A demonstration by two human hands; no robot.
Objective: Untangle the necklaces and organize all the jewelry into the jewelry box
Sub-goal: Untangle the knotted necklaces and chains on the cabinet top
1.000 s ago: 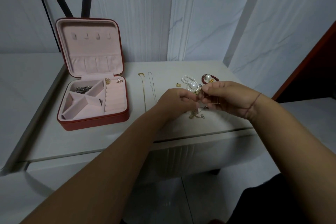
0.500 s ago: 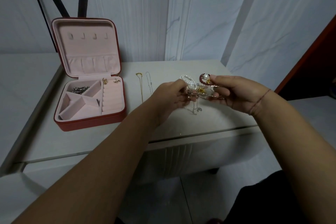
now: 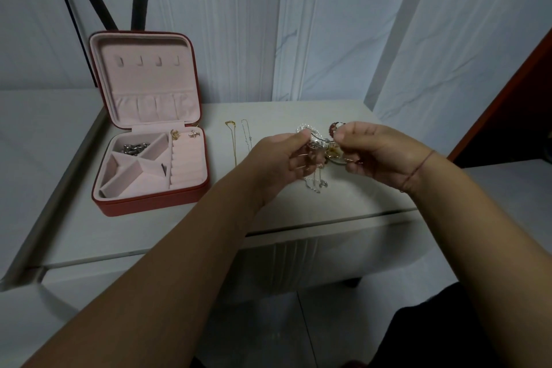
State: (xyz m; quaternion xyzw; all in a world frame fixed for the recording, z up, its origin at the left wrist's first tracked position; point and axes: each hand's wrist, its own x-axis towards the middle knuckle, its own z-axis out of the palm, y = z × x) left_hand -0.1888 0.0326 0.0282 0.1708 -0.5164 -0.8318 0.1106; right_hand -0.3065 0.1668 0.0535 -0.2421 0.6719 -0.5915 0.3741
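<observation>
A tangle of thin necklaces (image 3: 321, 155) hangs between my two hands above the white table (image 3: 298, 200), its silver ends trailing onto the tabletop. My left hand (image 3: 280, 160) pinches one side of the tangle. My right hand (image 3: 373, 152) pinches the other side. A pearl bracelet (image 3: 306, 129) and a dark red bead bracelet (image 3: 334, 127) lie on the table just behind my hands, partly hidden. The red jewelry box (image 3: 149, 200) stands open at the left with pink lining, silver pieces (image 3: 136, 148) in one compartment and two small earrings (image 3: 183, 134) at the back.
A gold chain (image 3: 232, 140) and a silver chain (image 3: 246, 136) lie straight, side by side, between the box and my hands. The table's front edge runs just below my wrists. White curtains hang behind the table.
Both hands have risen a little and drawn slightly apart, lifting the tangle off the table so its ends dangle. The view has shifted slightly.
</observation>
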